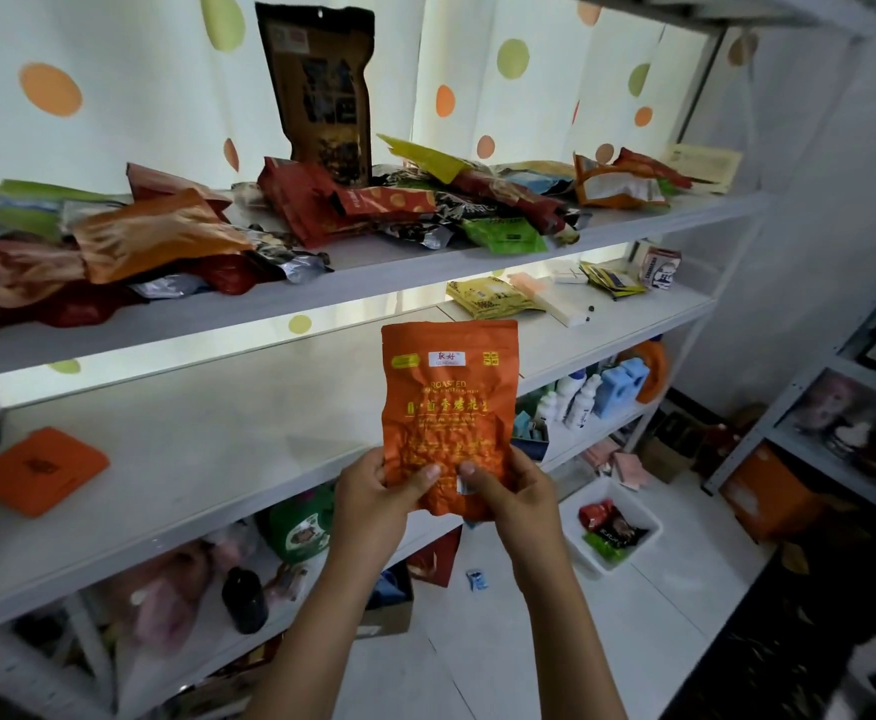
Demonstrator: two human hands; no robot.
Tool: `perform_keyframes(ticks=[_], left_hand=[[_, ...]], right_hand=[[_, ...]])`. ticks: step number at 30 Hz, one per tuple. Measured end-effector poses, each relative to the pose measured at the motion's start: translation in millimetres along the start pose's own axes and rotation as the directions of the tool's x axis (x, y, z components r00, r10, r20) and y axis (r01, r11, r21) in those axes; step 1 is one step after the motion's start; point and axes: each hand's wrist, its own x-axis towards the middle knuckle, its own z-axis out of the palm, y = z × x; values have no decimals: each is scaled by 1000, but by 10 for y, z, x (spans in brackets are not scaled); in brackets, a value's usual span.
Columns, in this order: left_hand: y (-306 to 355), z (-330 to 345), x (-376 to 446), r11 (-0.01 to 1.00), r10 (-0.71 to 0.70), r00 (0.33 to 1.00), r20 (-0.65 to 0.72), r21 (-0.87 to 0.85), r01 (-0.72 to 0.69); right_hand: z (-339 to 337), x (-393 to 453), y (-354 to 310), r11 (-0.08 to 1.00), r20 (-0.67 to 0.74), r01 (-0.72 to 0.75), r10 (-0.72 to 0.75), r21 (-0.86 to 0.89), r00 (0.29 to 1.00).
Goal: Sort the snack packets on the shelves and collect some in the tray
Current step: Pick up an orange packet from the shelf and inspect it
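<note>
"ROASTED" in yellow on the orange packet (pixel 448 413)

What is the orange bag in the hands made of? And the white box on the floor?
The orange bag looks like thin plastic or foil film: it is wrinkled and slightly shiny, pulled tight over lumpy contents. The white box looks like hard, smooth plastic, with stiff straight walls.

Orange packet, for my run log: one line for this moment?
held: orange packet | left hand: grips bottom | right hand: grips bottom | tray: on floor

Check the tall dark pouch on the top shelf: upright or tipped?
Upright. The dark pouch stands on its bottom edge behind the packet pile, its hang-hole end on top.
</note>
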Motion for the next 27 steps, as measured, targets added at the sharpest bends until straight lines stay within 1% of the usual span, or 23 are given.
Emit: perform_keyframes(ticks=[2,5,7,9,10,14,16,18,21,23,25,27], left_hand=[[13,-4,-17,1000,9,1000,0,-1,-9],[15,-28,-14,1000,9,1000,24,-25,-8],[20,-23,-10,1000,-15,998,61,-26,16],[22,18,-26,999,-34,994,102,6,34],[30,53,-43,999,-47,993,109,20,45],[123,188,-101,993,-111,990,88,-20,113],[132,213,-125,990,-122,988,93,-63,129],[136,194,-155,971,-153,979,135,-163,174],[128,143,-153,946,-170,960,222,-237,223],[54,114,-84,931,-179,961,209,-280,235],[51,43,-75,937,-147,980,135,-300,182],[67,-47,-69,921,-143,987,74,-355,160]], right_hand=[[-30,-6,7,1000,-12,-21,20,-20,1000],[-113,0,16,997,-14,-80,80,-1,997],[-132,0,18,993,0,-114,114,42,993],[-97,-12,-4,985,4,-118,119,124,993],[-57,-19,-24,981,22,-119,117,150,993],[111,-69,-89,975,110,-119,99,189,989],[204,-94,-88,983,175,-114,88,145,981],[313,-140,-62,995,230,-82,66,59,971],[392,-132,33,997,239,-79,74,11,968],[385,-96,43,998,250,-58,58,-5,966],[354,-64,18,998,232,-33,20,54,972],[313,-41,-25,993,133,27,-42,116,990]])
